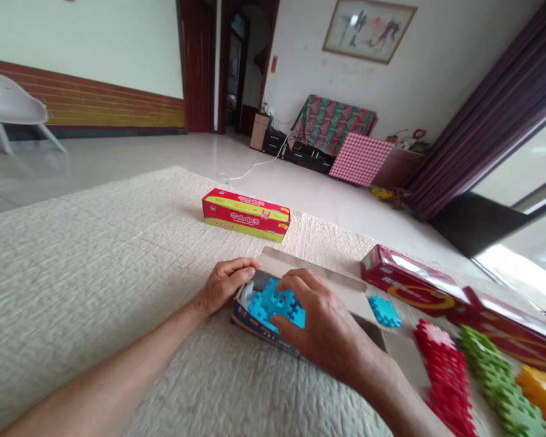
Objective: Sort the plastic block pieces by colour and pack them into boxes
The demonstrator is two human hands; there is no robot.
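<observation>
An opened cardboard box (260,328) with a dark blue side lies in front of me, its flap (316,274) folded back. Blue interlocking plastic pieces (273,298) with notched edges fill its left part. My left hand (225,282) grips the box's far left corner, fingers over the edge. Reaching into the box from the right, my right hand (316,318) has thumb and fingers around some blue pieces; its palm side is hidden. Another blue piece (384,311) lies flat beyond the box's right end.
Rows of red pieces (443,370), green pieces (505,379) and yellow pieces (543,394) lie at right. Two dark red boxes (412,280) stand behind them. A red-and-yellow box (246,215) stands farther back on the cream textured cover (95,261).
</observation>
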